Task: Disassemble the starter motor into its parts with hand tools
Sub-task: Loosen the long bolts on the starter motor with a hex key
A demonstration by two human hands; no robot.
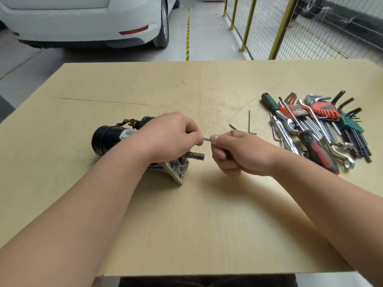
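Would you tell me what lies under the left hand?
The starter motor: its black body shows at the left and its grey flange and shaft near the wrist. The left hand covers its middle.

The left hand hides much of the starter motor; the thin rod ends inside it and the right hand; at eleven o'clock the car is cropped

One starter motor, two hands — one held hex key, two loose hex keys.
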